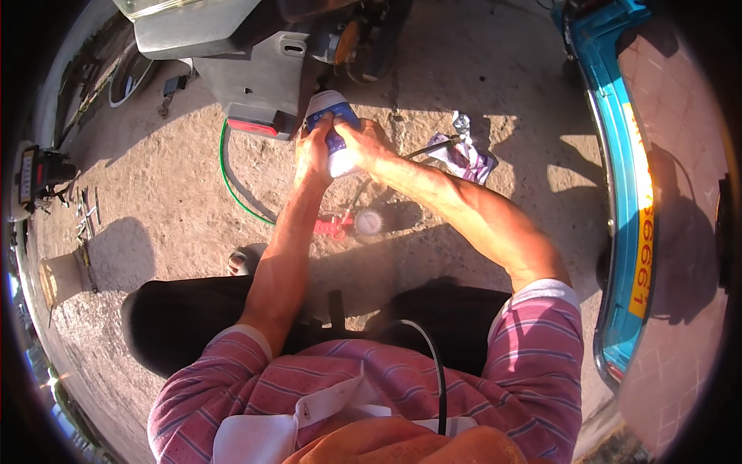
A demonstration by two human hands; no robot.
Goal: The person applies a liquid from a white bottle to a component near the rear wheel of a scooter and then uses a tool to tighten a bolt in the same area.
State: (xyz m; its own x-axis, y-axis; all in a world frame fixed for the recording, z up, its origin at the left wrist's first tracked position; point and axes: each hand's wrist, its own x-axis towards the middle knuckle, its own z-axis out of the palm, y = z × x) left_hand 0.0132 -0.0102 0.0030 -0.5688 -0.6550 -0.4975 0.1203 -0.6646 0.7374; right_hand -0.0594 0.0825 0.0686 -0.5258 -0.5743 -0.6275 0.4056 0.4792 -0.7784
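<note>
One blue-and-white container (345, 114), at eleven o'clock, was gripped by left hand (312, 153) and right hand (365, 144); contents hidden. One crumpled white-and-purple wrapper (478, 165) lay at two o'clock.

You're in a pink short-sleeved shirt (452, 398), thin dark and pale stripes across. White band ends your left sleeve (210, 370); same on your right sleeve (539, 340). White collar (255, 442), flaps spread, pale placket (331, 400) open. Black trousers (189, 311). Dark, thin cable (440, 371) arcs over your shirt front. Left hand (313, 153), right hand (368, 147): both bare, forearms too.
</note>
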